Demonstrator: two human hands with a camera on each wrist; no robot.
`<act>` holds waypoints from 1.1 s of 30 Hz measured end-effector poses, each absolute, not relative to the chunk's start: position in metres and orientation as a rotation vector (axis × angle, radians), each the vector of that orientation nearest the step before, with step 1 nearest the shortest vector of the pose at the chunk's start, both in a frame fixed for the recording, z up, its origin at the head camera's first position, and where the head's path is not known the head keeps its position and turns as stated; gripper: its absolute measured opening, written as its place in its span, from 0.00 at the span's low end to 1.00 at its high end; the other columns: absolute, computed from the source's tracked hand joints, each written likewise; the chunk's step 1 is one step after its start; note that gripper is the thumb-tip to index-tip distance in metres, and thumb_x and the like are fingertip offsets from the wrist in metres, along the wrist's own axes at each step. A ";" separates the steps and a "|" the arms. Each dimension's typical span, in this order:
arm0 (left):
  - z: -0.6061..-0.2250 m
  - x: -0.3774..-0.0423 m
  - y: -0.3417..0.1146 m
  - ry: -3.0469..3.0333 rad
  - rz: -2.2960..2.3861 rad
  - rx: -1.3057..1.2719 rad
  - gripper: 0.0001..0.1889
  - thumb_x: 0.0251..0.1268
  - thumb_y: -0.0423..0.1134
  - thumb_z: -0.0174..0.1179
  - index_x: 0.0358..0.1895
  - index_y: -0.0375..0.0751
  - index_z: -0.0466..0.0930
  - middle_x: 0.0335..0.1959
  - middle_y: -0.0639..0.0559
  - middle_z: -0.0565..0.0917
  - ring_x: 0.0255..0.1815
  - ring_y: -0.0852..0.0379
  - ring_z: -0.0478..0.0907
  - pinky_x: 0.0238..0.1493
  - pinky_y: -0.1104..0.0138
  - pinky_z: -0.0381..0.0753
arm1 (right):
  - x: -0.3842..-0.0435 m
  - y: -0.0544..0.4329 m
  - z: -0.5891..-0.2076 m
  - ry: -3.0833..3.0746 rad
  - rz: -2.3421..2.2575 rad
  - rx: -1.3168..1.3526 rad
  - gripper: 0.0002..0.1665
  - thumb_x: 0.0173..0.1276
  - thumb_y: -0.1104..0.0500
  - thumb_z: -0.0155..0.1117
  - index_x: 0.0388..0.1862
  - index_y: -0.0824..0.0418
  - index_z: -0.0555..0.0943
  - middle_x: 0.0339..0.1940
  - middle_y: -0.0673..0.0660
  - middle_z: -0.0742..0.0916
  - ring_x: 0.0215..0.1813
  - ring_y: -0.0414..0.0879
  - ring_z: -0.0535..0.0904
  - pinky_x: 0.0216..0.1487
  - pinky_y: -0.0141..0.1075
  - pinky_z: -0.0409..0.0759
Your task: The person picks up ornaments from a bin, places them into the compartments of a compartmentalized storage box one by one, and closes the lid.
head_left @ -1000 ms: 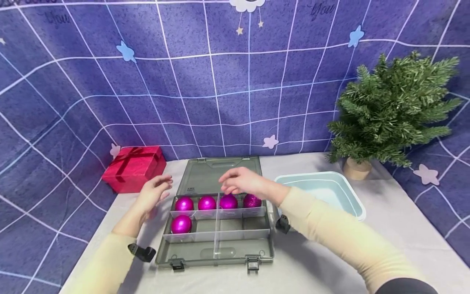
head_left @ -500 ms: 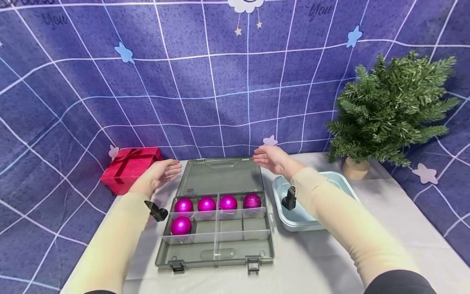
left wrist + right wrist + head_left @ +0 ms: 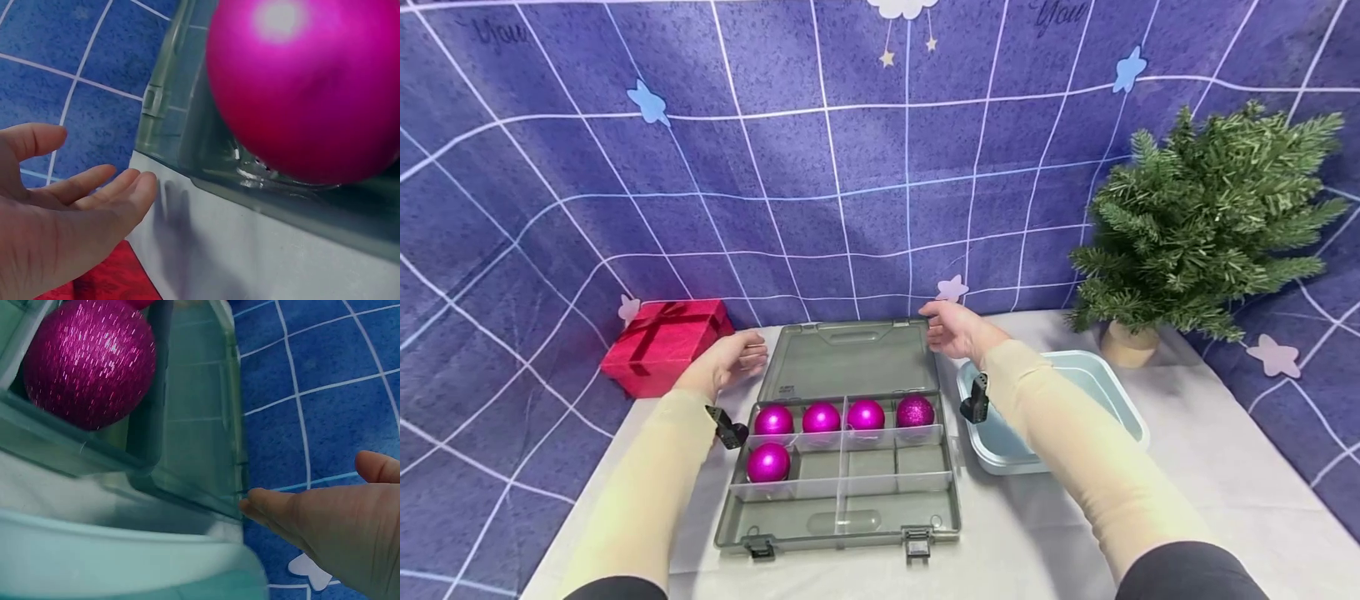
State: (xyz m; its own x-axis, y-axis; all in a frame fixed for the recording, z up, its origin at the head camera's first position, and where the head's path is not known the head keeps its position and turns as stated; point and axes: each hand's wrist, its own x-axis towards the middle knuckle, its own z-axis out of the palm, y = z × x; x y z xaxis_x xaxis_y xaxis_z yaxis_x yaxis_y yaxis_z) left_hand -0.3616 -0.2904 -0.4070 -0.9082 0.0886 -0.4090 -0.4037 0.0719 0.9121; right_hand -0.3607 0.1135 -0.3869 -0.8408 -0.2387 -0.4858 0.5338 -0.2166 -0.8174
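Observation:
A grey see-through divided case (image 3: 895,504) lies with its lid (image 3: 850,358) folded back on the table. Its back row holds smooth magenta Christmas baubles (image 3: 822,417) and, at the right end, a glittery bauble (image 3: 915,410). Another smooth bauble (image 3: 768,462) sits in the left compartment of the middle row. My left hand (image 3: 730,363), fingers loosely bent, hovers left of the lid, apart from it. At the lid's back right corner is my right hand (image 3: 958,332), fingers extended; whether its fingertips (image 3: 250,503) touch the lid I cannot tell. Both hands are without any object.
A red gift box (image 3: 666,346) stands behind the left hand. To the case's right is a pale blue basin (image 3: 1000,462), partly under the right forearm. A small artificial tree (image 3: 1198,229) rises at the back right. Patterned blue cloth (image 3: 880,225) hangs behind.
My right hand has moved from above the back-row baubles to the right and back, beside the lid's corner. My left hand has shifted slightly toward the lid. The baubles stay in place.

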 end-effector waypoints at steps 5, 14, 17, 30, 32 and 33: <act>-0.409 -0.364 -0.285 1.940 1.925 -0.289 0.11 0.81 0.38 0.36 0.52 0.41 0.68 0.78 0.29 0.55 0.72 0.40 0.61 0.74 0.54 0.61 | -0.349 0.115 -0.376 1.567 -2.065 0.394 0.30 0.77 0.58 0.49 0.71 0.70 0.56 0.53 0.59 0.72 0.37 0.38 0.67 0.44 0.25 0.65; -0.410 -0.367 -0.275 1.931 1.934 -0.347 0.12 0.80 0.39 0.36 0.51 0.38 0.69 0.73 0.32 0.61 0.71 0.39 0.61 0.72 0.54 0.62 | -0.354 0.111 -0.390 1.572 -2.003 0.377 0.49 0.75 0.56 0.45 0.80 0.75 0.31 0.81 0.73 0.44 0.82 0.61 0.39 0.80 0.45 0.37; -0.410 -0.368 -0.271 1.956 1.918 -0.340 0.13 0.80 0.40 0.38 0.54 0.38 0.69 0.72 0.32 0.62 0.70 0.39 0.63 0.71 0.54 0.64 | -0.363 0.112 -0.398 1.617 -1.983 0.408 0.50 0.74 0.56 0.46 0.80 0.75 0.31 0.82 0.72 0.46 0.82 0.61 0.41 0.80 0.45 0.38; -0.389 -0.363 -0.275 1.878 1.992 -0.336 0.35 0.82 0.52 0.34 0.81 0.32 0.46 0.72 0.36 0.61 0.65 0.42 0.66 0.71 0.54 0.61 | -0.352 0.115 -0.374 1.687 -2.010 0.364 0.21 0.75 0.59 0.45 0.58 0.73 0.64 0.41 0.57 0.72 0.36 0.42 0.68 0.51 0.28 0.63; -0.383 -0.361 -0.277 1.874 2.010 -0.310 0.37 0.82 0.55 0.33 0.81 0.32 0.44 0.75 0.33 0.58 0.70 0.39 0.62 0.73 0.52 0.59 | -0.344 0.117 -0.362 1.655 -2.060 0.338 0.12 0.74 0.61 0.46 0.49 0.69 0.64 0.32 0.52 0.67 0.27 0.39 0.63 0.40 0.27 0.62; -0.379 -0.360 -0.277 1.879 2.012 -0.292 0.37 0.82 0.55 0.32 0.82 0.32 0.43 0.76 0.32 0.56 0.72 0.38 0.60 0.74 0.52 0.58 | -0.343 0.119 -0.357 1.639 -2.077 0.331 0.08 0.74 0.62 0.47 0.45 0.66 0.64 0.30 0.51 0.67 0.25 0.39 0.62 0.38 0.26 0.63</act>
State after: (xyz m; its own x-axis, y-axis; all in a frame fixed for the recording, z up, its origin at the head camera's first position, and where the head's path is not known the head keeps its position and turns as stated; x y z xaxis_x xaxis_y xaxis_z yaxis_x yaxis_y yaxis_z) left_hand -0.3604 -0.2774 -0.3786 -0.9099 0.1264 -0.3951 -0.4028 -0.0416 0.9143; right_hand -0.3429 0.1187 -0.3573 -0.8600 -0.2123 -0.4640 0.5007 -0.1756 -0.8476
